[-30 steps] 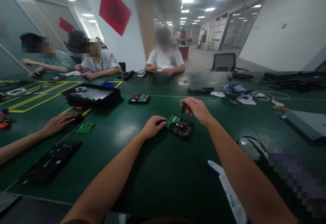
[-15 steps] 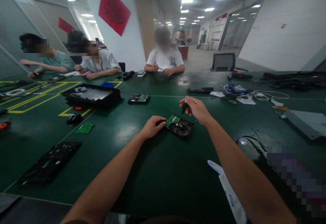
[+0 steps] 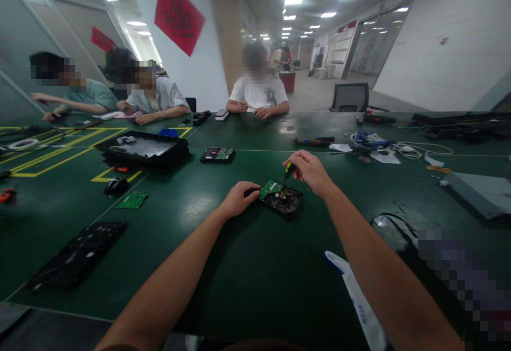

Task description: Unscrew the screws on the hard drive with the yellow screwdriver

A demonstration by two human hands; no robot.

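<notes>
A hard drive [image 3: 289, 206] lies on the green tabletop in front of me, its green circuit board [image 3: 270, 187] facing up at the left end. My left hand [image 3: 239, 197] closes on the drive's left end, the thumb along its edge; something dark shows between thumb and fingers, and I cannot make out whether it is part of the drive. In my right hand [image 3: 309, 169] is a screwdriver [image 3: 289, 169] with a dark and yellow handle. It tilts down, and its shaft reaches the edge of the circuit board. Whether the tip sits in a screw is too small to tell.
Another hard drive [image 3: 217, 155] lies farther back, left of a pair of dark tools [image 3: 313, 141]. To the left are a black tray [image 3: 143, 151], a loose circuit board [image 3: 132, 200] and a black panel [image 3: 80, 255]. A white strap [image 3: 361, 303] lies beneath my right forearm. Several people sit across the table.
The screwdriver handle has turned in my right hand, showing more yellow, and the fingers have shifted slightly around it. My left hand and the hard drive stay in place.
</notes>
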